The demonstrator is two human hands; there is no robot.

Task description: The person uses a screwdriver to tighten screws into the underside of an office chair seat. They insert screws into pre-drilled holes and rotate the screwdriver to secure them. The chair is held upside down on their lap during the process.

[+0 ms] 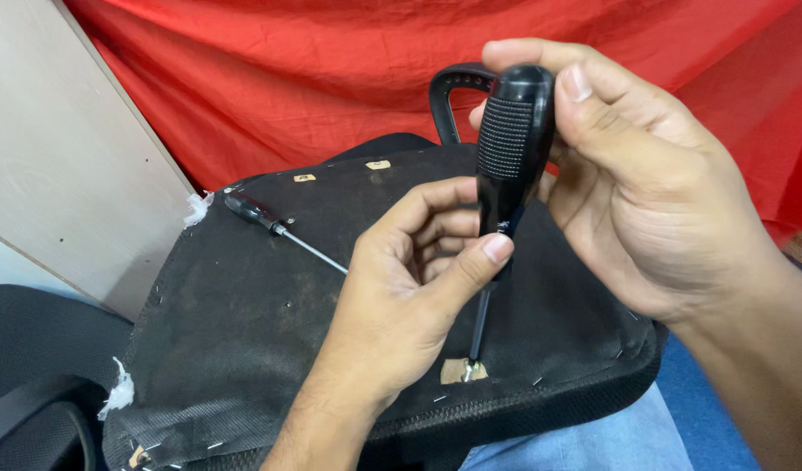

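Right hand: the right hand (654, 201) wraps the top of the black screwdriver (510, 148), thumb over the rounded cap and fingers behind the handle; its grip is closed on the tool.
Left hand: the left hand (409, 288) pinches the lower neck of the same handle between thumb and curled fingers, a narrow grip that steadies the tool.
Screwdriver position: upright, slightly tilted, its thin shaft running down to a screw (472, 370) set in a small pale patch near the front edge of the seat base.
Seat base: an upturned chair seat (244, 323) covered in dark woven fabric, resting on the person's lap; staples line its edges and tufts of white padding show at the left edge.
How the tool should handle: judged stiff and fairly light; the dotted rubbery band on the handle looks made against slipping, so the wide upper handle is the place to press and turn, the neck the place to guide.
Weak point: the slim shaft and tip; a tilt could likely let the tip ride out of the screw head.
Fabric: looks thin and soft, probably easy to snag or tear.
Second screwdriver: a smaller one (279, 231) lies loose toward the far left corner of the seat base, well apart from both hands.
Background: red cloth (287, 78) behind, a pale board (61, 166) at left, a black armrest loop (453, 87) beyond the seat.
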